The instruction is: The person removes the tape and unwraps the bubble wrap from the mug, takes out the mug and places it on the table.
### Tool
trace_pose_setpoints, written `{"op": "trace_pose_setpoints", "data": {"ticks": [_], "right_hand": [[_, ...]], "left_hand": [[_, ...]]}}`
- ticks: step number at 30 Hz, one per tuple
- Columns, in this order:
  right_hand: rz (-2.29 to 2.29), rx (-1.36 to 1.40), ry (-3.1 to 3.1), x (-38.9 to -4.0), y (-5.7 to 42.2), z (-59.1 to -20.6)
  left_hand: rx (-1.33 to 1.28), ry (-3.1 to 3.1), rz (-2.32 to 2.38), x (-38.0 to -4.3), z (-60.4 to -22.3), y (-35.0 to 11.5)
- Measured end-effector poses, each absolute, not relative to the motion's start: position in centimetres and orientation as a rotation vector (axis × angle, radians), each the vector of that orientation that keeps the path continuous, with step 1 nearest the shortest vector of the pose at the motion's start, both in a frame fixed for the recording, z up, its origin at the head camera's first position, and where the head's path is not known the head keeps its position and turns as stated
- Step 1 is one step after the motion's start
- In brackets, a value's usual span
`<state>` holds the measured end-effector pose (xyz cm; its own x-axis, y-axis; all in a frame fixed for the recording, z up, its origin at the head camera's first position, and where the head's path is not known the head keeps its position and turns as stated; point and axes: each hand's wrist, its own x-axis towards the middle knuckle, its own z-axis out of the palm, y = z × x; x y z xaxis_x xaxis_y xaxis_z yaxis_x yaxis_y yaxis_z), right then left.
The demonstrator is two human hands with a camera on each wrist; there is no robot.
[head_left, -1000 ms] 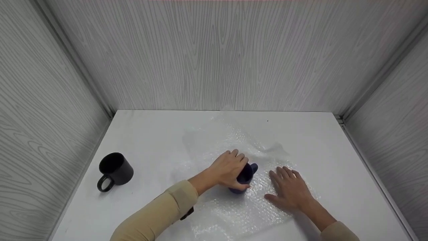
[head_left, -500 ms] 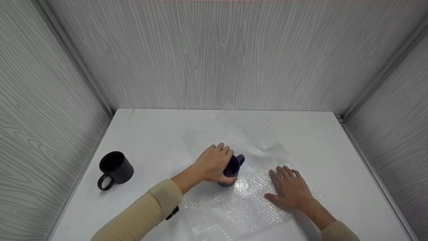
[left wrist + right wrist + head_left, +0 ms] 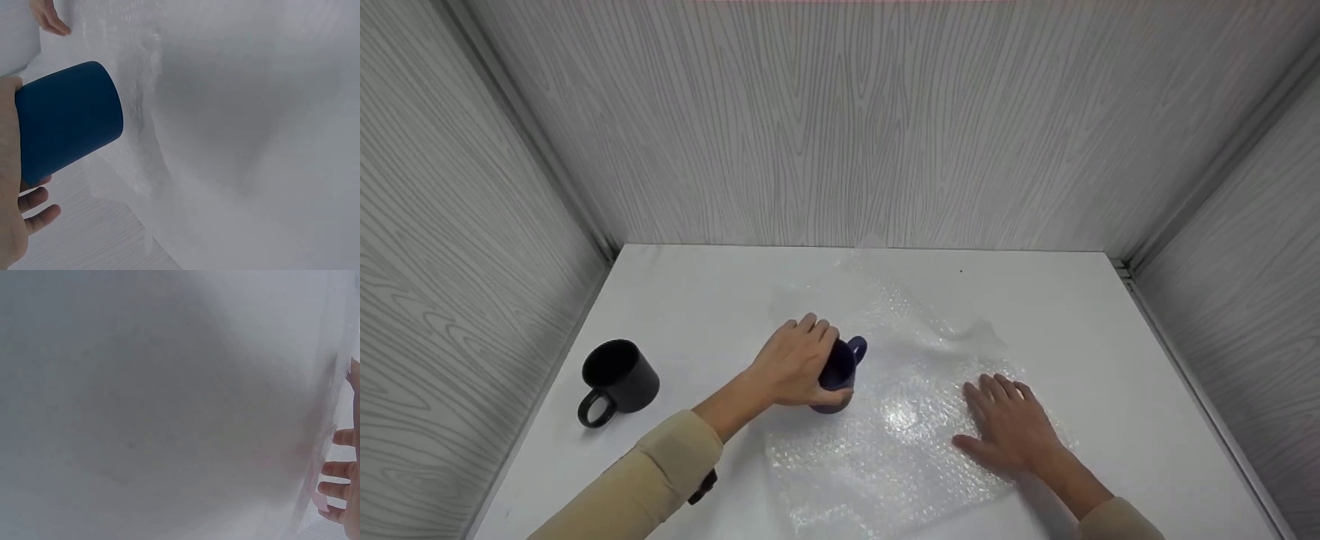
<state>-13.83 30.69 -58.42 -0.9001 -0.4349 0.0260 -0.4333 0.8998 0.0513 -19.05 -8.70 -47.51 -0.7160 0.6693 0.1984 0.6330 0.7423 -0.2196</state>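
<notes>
A dark blue mug (image 3: 837, 371) is gripped near its rim by my left hand (image 3: 795, 364), thumb on the near side and fingers over the far side. Its handle points away to the upper right. In the left wrist view the mug (image 3: 70, 118) is tilted, its base lifted off the surface. Beneath it spreads a sheet of clear bubble wrap (image 3: 900, 450). My right hand (image 3: 1009, 424) rests flat on the right part of that sheet, fingers straight and thumb spread. The right wrist view shows the right hand's fingers (image 3: 337, 469) at the wrap's edge.
A black mug (image 3: 622, 379) stands at the left of the white table (image 3: 697, 300), handle toward the front. Wood-grain panels (image 3: 840, 120) wall the table at the back and both sides. The bubble wrap's far end reaches near the back edge.
My left hand has carried the blue mug leftward and slightly away, from the middle of the bubble wrap to its left side. The right hand and the black mug have stayed in place.
</notes>
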Motion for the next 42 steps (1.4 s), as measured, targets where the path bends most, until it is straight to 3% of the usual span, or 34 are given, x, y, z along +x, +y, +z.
{"op": "trace_pose_setpoints", "data": {"ticks": [22,42], "right_hand": [[-0.065,0.655,-3.055,-13.7,30.7,-58.2],[-0.127,0.658,-3.065,-13.6,30.6,-58.3]], "left_hand": [[-0.645,-2.766,-0.011,-18.5,-47.9,-17.8],[-0.314,-2.887,-0.104,-18.3,-51.2,-23.7]]}}
